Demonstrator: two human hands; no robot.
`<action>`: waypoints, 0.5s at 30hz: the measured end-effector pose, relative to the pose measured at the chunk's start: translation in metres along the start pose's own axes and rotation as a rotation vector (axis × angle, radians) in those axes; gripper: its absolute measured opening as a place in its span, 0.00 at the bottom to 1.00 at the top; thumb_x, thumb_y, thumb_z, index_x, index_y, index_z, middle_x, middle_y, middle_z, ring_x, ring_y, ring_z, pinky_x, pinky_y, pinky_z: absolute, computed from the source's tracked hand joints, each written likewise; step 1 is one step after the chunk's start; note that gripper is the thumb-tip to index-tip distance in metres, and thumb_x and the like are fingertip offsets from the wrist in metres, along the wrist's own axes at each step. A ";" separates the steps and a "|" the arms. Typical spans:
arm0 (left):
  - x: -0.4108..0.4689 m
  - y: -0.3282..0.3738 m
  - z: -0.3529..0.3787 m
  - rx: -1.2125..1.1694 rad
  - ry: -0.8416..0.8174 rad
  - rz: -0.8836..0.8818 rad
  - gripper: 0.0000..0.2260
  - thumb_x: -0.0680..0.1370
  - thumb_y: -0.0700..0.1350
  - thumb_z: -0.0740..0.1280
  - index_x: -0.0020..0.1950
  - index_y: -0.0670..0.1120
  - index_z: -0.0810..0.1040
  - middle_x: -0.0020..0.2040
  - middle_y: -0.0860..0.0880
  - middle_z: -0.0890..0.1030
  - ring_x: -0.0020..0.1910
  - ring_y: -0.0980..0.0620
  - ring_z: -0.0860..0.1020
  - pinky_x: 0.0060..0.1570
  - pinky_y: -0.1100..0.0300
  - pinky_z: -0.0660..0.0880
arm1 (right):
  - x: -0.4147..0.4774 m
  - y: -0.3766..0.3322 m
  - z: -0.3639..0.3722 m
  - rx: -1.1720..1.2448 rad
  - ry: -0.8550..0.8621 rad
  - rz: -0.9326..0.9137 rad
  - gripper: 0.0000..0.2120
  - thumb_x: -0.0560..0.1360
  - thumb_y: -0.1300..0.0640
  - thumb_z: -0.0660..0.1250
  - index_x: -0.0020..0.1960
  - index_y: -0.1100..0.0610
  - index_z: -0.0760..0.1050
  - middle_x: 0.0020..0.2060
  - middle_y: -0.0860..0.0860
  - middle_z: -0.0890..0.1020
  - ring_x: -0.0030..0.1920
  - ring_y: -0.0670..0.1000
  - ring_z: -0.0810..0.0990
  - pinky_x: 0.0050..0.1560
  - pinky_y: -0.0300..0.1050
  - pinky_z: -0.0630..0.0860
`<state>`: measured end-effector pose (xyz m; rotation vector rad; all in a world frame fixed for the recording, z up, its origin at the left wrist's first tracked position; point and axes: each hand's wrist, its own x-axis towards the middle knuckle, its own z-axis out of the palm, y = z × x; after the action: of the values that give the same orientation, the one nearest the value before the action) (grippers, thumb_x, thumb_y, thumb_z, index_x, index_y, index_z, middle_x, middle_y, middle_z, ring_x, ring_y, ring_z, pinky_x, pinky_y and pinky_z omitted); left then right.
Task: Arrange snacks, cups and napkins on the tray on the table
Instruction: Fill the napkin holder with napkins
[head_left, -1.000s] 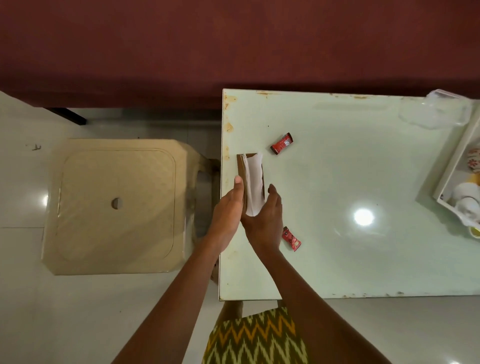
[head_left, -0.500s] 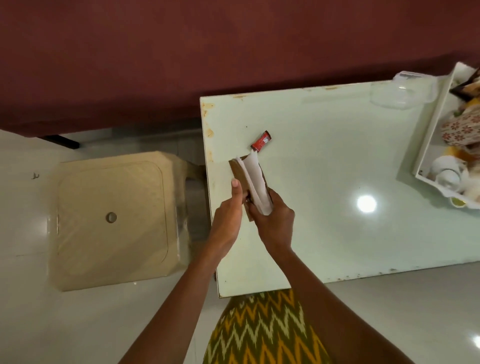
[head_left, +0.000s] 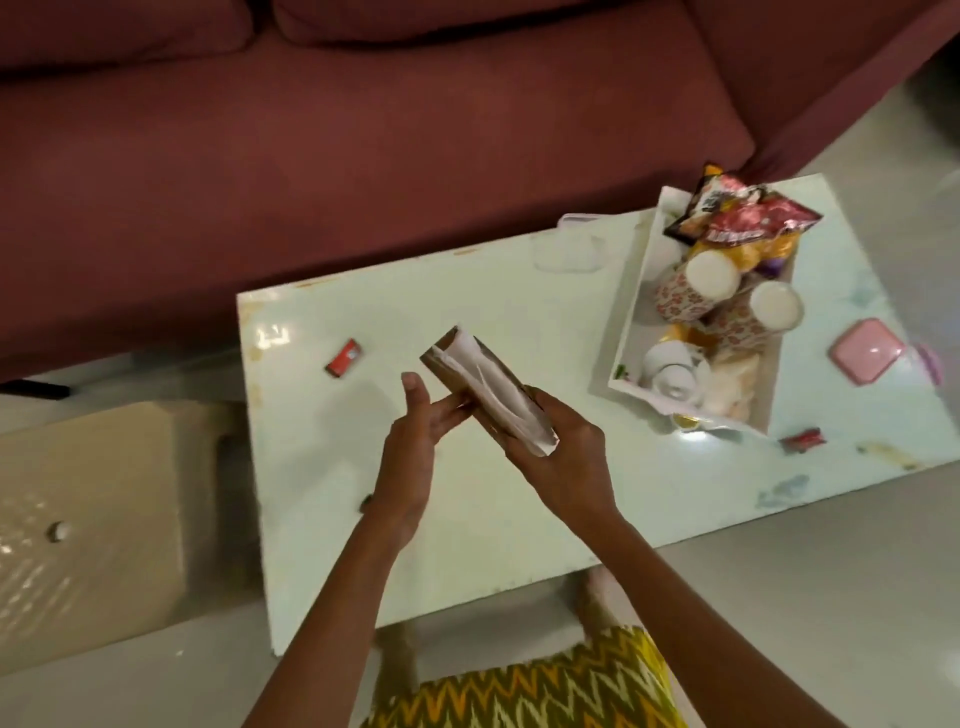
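My right hand grips a brown holder with white napkins above the middle of the pale green table. My left hand is flat against the holder's left side, fingers straight. The white tray stands at the table's right, holding snack packets, patterned cups and white cups. A small red candy lies on the table left of the holder. Another red candy lies right of the tray's near corner.
A pink lidded box sits at the table's far right. A clear plastic container lies at the back edge. A maroon sofa runs behind the table. A beige plastic stool stands to the left on the floor.
The napkin holder has been lifted off the table's left part and carried toward the middle, tilted. The view has swung right and up, showing the whole tray.
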<state>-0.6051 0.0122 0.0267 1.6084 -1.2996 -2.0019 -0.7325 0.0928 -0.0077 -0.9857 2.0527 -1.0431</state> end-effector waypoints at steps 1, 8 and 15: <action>0.001 0.003 0.022 -0.017 0.018 -0.012 0.34 0.63 0.75 0.39 0.46 0.63 0.80 0.43 0.64 0.83 0.54 0.67 0.72 0.62 0.57 0.49 | 0.004 0.009 -0.025 -0.017 -0.011 -0.016 0.22 0.66 0.57 0.74 0.59 0.54 0.75 0.44 0.40 0.79 0.44 0.32 0.73 0.40 0.18 0.67; 0.019 0.021 0.155 -0.090 0.003 -0.075 0.34 0.63 0.74 0.40 0.45 0.61 0.81 0.41 0.63 0.84 0.55 0.64 0.74 0.71 0.48 0.48 | 0.035 0.067 -0.162 -0.134 -0.054 -0.040 0.23 0.66 0.57 0.74 0.60 0.55 0.74 0.50 0.46 0.79 0.46 0.43 0.76 0.45 0.24 0.68; 0.047 0.022 0.238 -0.063 -0.039 -0.114 0.32 0.68 0.70 0.43 0.57 0.57 0.76 0.56 0.50 0.81 0.64 0.52 0.74 0.71 0.53 0.59 | 0.064 0.131 -0.234 -0.185 -0.042 -0.059 0.23 0.64 0.61 0.77 0.58 0.61 0.76 0.51 0.54 0.80 0.47 0.48 0.76 0.46 0.19 0.66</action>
<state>-0.8382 0.0806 0.0097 1.6576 -1.1702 -2.1283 -0.9935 0.1823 -0.0166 -1.1576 2.1252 -0.8660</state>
